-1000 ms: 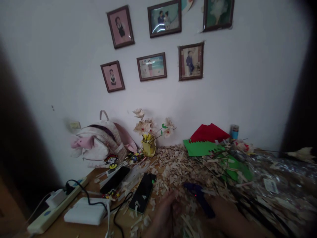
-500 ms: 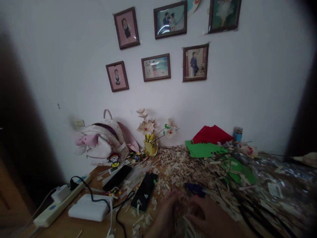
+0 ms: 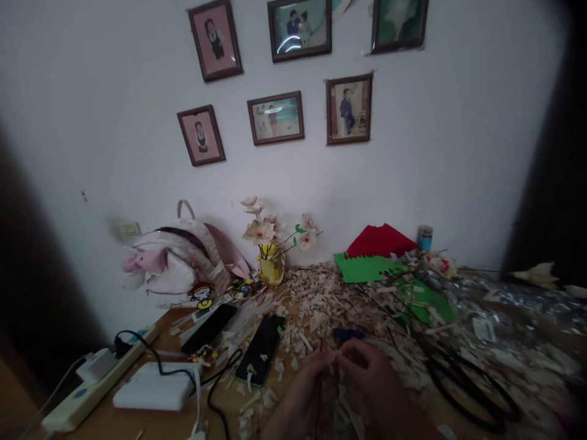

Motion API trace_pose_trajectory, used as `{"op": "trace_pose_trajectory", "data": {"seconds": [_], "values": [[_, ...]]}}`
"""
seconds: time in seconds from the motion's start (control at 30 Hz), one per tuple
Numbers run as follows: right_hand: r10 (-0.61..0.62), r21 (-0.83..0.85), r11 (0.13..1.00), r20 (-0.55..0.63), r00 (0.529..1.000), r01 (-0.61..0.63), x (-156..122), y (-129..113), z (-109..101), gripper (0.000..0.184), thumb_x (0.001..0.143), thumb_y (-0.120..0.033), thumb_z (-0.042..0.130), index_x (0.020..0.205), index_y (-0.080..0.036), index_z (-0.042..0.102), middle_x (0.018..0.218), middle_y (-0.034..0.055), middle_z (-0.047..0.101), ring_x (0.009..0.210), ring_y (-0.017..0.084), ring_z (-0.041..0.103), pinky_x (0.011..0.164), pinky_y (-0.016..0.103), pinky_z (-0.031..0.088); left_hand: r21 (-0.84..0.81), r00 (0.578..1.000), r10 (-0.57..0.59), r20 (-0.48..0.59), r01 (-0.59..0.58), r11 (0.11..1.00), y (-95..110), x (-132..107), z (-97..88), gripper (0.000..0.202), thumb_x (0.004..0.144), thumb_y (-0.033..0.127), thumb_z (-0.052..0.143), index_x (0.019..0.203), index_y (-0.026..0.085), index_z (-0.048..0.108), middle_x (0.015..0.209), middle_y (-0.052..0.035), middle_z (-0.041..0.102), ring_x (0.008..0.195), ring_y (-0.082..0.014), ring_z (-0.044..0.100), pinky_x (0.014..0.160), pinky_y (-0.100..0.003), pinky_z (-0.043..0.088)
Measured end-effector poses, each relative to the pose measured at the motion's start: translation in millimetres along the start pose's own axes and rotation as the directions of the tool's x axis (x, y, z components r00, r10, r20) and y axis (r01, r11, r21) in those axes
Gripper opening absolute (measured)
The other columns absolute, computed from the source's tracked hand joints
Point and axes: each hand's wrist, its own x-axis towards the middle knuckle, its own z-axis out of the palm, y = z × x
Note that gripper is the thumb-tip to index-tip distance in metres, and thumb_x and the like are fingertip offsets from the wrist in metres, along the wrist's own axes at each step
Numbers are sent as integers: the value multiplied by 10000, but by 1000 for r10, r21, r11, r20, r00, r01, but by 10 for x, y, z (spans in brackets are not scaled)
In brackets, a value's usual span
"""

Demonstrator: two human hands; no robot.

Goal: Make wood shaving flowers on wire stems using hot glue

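My left hand (image 3: 308, 384) is closed around a thin dark stem (image 3: 320, 400) that stands nearly upright at the bottom middle. Close beside it, my right hand (image 3: 369, 371) pinches a small pale petal-like piece (image 3: 335, 359) near the left fingertips. Both hands almost touch, and the dim light hides the exact grip. Just behind the right hand lies a dark blue tool (image 3: 348, 335), perhaps a glue gun, partly covered by the fingers. Pale dry scraps (image 3: 316, 299) are spread thickly around and behind the hands.
Left of the hands are a phone (image 3: 261, 348), another phone (image 3: 210, 328), a white power bank (image 3: 153, 386) and a power strip (image 3: 98, 382). Pale flowers stand in a yellow vase (image 3: 271, 269) near a backpack (image 3: 183, 260). Green paper (image 3: 367, 267) and black coiled strands (image 3: 463, 385) lie right.
The view has turned slightly right, so everything sits further left. My right hand has come up to my left, its fingers now pinched close to the left fingertips.
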Motion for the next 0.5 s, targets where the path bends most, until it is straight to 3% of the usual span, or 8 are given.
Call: {"op": "trace_pose_trajectory", "data": {"seconds": [0.17, 0.27, 0.37, 0.5], "values": [[67, 168, 985, -119, 991, -46, 44, 64, -24, 183, 668, -361, 607, 622, -189, 568, 581, -20, 574, 582, 152, 550, 553, 238, 432, 36, 999, -34, -1, 34, 999, 18, 12, 4, 260, 578, 256, 755, 520, 101, 554, 401, 56, 458, 342, -13, 347, 359, -130, 229], [65, 178, 984, -177, 982, -33, 59, 85, -38, 175, 643, -361, 621, 628, -191, 582, 595, -12, 604, 601, 166, 578, 568, 245, 456, 31, 998, 51, -40, -49, 998, 5, 19, 27, 260, 558, 275, 790, 583, 116, 586, 474, 31, 556, 416, -51, 466, 415, -145, 326], [38, 117, 993, -167, 985, -18, 53, 85, -34, 173, 644, -362, 597, 645, -189, 601, 612, 14, 644, 612, 188, 607, 578, 264, 472, 34, 988, 145, -48, -143, 989, -30, 46, 38, 306, 483, 220, 835, 646, 139, 590, 569, 16, 628, 494, -90, 537, 478, -180, 385], [36, 61, 998, -122, 992, -29, 35, 70, -24, 211, 668, -370, 566, 715, -174, 631, 670, 46, 686, 648, 207, 639, 605, 282, 490, 84, 989, 144, -45, -140, 987, -55, 73, 12, 314, 470, 192, 835, 602, 145, 555, 492, 53, 563, 437, -66, 488, 451, -173, 347]]}}
